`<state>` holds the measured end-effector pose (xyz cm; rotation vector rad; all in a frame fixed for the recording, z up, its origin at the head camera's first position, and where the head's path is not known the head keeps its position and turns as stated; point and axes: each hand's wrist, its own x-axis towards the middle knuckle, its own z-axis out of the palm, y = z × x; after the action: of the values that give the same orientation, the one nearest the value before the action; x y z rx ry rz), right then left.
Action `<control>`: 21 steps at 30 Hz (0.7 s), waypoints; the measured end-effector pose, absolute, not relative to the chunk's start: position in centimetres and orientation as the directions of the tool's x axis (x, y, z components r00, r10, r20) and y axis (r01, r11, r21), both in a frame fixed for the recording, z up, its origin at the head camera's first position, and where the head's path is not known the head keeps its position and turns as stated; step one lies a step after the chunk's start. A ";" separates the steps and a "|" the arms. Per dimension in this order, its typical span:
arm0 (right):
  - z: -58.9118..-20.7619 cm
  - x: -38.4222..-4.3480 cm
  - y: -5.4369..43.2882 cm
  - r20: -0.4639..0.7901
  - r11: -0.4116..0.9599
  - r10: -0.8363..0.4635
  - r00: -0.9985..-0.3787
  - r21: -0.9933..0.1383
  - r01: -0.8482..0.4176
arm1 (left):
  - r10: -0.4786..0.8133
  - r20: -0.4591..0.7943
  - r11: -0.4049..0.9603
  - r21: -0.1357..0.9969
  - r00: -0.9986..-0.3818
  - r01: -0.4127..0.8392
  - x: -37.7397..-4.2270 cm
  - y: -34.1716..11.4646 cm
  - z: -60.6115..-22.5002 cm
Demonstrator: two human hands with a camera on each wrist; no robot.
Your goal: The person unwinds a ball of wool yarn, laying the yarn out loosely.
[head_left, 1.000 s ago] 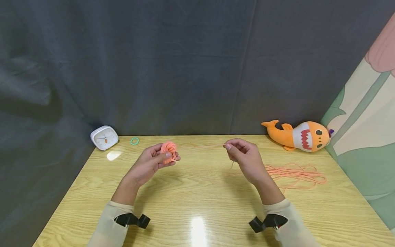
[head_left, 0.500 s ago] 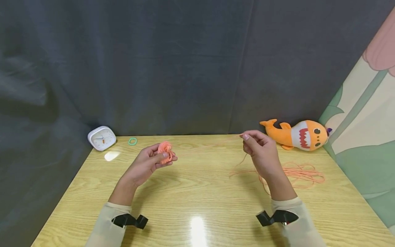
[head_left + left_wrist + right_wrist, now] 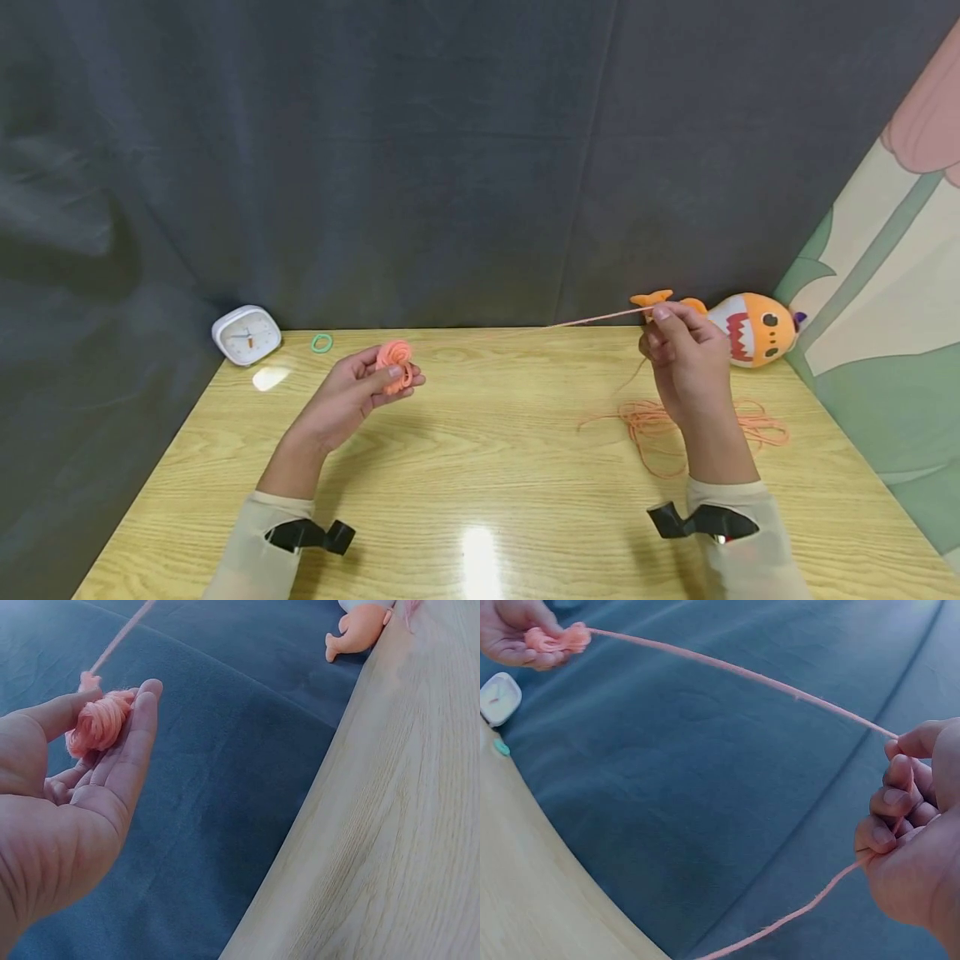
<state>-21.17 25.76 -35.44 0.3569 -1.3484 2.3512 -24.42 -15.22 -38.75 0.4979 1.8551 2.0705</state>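
Observation:
My left hand (image 3: 347,398) grips a small wound bundle of coral-pink yarn (image 3: 394,365), thumb pressed over it and the fingers behind. From the bundle, a single yarn strand (image 3: 742,673) runs across to my right hand (image 3: 688,367), which pinches it between thumb and index finger. In the right wrist view the strand passes through the curled fingers (image 3: 881,834) and hangs out below the palm. On the table under my right hand lies a loose heap of the same yarn (image 3: 651,421), partly hidden by the wrist.
A white alarm clock (image 3: 247,335) and a green ring (image 3: 322,342) sit at the table's back left. An orange shark plush (image 3: 765,329) lies at the back right, its body partly behind my right hand. A dark curtain (image 3: 450,167) hangs behind the wooden table (image 3: 465,467).
My right hand has moved right and up, drawing out a longer strand between the hands. The left hand has shifted slightly left, still holding the yarn bundle.

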 end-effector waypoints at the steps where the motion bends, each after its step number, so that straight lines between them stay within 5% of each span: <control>1: -35.4 -21.1 26.0 0.405 -0.463 0.229 -0.885 -0.754 -0.466 | 0.456 0.048 -0.109 0.994 -0.889 -0.002 -24.4 -15.2 -38.7; 21: -34.9 -21.0 29.1 0.310 -0.504 0.403 -0.861 -0.710 -0.491 | 0.448 0.073 -0.123 0.992 -0.891 0.019 -24.7 -15.8 -38.8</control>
<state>-20.97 29.13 -34.86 0.1407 -1.1541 2.3468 -24.71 -15.82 -38.79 0.5202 1.8577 2.0920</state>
